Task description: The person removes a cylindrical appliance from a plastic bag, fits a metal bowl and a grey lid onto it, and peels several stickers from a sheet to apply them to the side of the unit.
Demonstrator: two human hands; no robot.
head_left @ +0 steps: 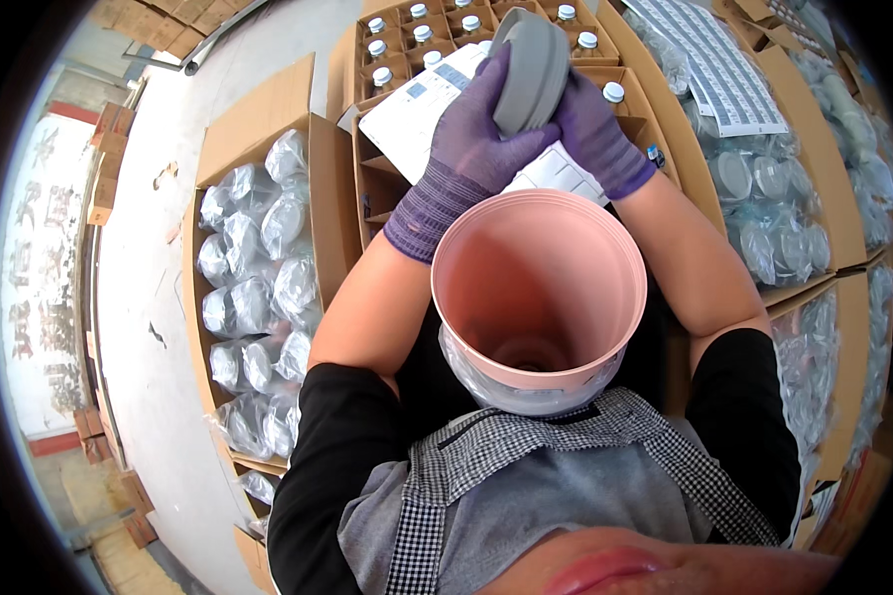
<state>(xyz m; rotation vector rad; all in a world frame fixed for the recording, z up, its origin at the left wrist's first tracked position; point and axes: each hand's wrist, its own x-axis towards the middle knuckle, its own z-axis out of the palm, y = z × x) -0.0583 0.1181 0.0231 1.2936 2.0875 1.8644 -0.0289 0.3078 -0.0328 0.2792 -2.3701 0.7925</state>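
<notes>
Nearest the camera lies the person's own clothing, a grey cloth top with black-and-white checked straps (pixel 501 441) and black sleeves (pixel 744 416) on either side. Just beyond it, between the bare forearms, a pink cylindrical plastic bucket (pixel 595 263) stands with its open mouth facing up, its lower outside wrapped in clear plastic film (pixel 536 399). Past its far rim, both hands, in purple knitted gloves, grasp a round grey plastic lid (pixel 534 79) tipped up on edge: the left hand (pixel 471 134) grips its left side, thumb along the lower edge, and the right hand (pixel 597 134) closes on the right side (its fingertips are hidden behind the lid). Beneath the hands, white printed sheets (pixel 412 117) lie across a brown cardboard carton with dividers (pixel 379 180), where clear bottles with white caps (pixel 471 25) stand in separate compartments. To the left, an open brown cardboard box (pixel 332 198) holds rows of round things in clear plastic wrapping (pixel 283 223); to the right, more open boxes hold similar wrapped pieces, with blue-and-white label sheets (pixel 734 74) laid over one.
</notes>
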